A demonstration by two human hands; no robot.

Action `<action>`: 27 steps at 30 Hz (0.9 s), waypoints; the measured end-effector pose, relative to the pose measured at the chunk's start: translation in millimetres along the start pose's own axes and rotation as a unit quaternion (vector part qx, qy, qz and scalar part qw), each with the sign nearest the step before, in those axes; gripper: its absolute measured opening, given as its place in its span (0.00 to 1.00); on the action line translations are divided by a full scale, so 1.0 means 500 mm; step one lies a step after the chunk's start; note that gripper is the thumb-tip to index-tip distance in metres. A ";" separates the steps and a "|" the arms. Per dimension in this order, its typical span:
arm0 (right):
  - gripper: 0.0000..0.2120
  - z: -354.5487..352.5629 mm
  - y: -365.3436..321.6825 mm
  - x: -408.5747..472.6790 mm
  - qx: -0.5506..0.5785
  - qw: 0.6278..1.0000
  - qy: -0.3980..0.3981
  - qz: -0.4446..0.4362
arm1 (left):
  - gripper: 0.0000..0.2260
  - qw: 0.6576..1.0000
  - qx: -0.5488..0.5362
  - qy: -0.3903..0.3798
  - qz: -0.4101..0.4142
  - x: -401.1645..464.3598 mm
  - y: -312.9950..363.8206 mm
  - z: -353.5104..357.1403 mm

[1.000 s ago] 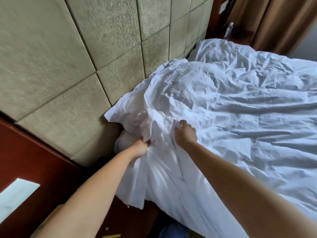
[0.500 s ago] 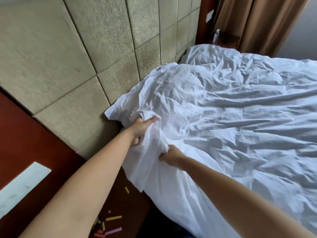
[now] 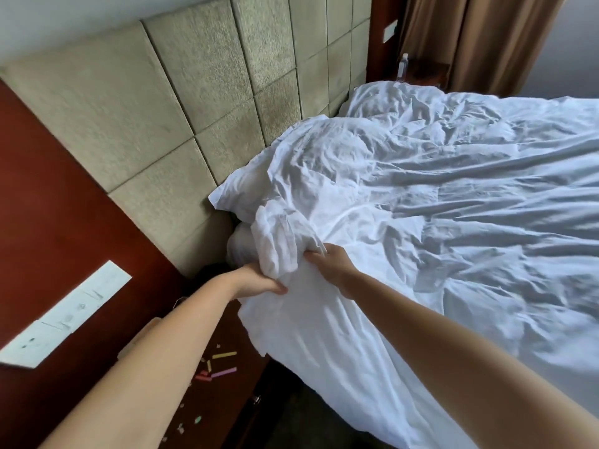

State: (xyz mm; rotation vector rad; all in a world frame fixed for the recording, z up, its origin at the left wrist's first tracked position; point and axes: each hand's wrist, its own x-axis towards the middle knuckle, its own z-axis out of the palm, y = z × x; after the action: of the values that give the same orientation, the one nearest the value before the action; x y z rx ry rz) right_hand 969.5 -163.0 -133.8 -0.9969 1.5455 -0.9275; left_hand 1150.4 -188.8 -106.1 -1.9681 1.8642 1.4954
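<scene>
A crumpled white duvet (image 3: 453, 222) covers the bed and hangs over its near side. At the head end a white pillow (image 3: 240, 196) pokes out from under it against the headboard. My left hand (image 3: 259, 281) grips the duvet's edge near its corner, fingers curled under the cloth. My right hand (image 3: 330, 262) holds a bunched fold of the same duvet (image 3: 282, 241) just to the right, its fingertips hidden in the fabric. Both hands sit close together at the bed's near top corner.
A padded beige headboard (image 3: 162, 118) runs along the wall. A red-brown nightstand (image 3: 207, 393) below my left arm carries several coloured paper strips (image 3: 220, 371). A white switch panel (image 3: 64, 315) is on the wood wall. A water bottle (image 3: 403, 68) and brown curtains (image 3: 479, 37) stand at the far side.
My left hand has dropped lower and taken the duvet edge from beneath. My right hand has moved up onto the bunched fold. The view has tilted up and back.
</scene>
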 end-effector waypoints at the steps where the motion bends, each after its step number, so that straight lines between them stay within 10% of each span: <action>1: 0.10 0.005 0.006 -0.013 -0.064 0.998 0.004 -0.015 | 0.28 1.000 -0.005 -0.016 -0.004 -0.010 -0.005 -0.001; 6: 0.38 0.027 0.090 -0.109 -0.470 0.878 -0.063 -0.067 | 0.21 1.000 -0.004 -0.016 -0.013 -0.046 -0.036 -0.018; 12: 0.63 0.130 0.157 -0.256 -0.478 0.857 -0.189 0.041 | 0.15 0.993 -0.056 -0.091 -0.054 -0.136 -0.073 -0.064; 21: 0.17 0.248 0.080 -0.371 -0.206 0.958 0.183 0.072 | 0.10 0.962 -0.207 -0.176 0.003 -0.222 -0.184 -0.149; 27: 0.20 0.271 -0.139 -0.456 -0.129 0.947 0.277 -0.104 | 0.07 0.892 -0.418 -0.025 0.170 -0.244 -0.172 -0.189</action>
State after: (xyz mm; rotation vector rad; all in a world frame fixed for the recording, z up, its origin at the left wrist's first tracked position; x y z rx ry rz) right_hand 1140.6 15.0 -14.7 -1.1610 2.1015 -1.2502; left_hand 1296.6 -132.3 -25.2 -1.8376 1.7597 2.7904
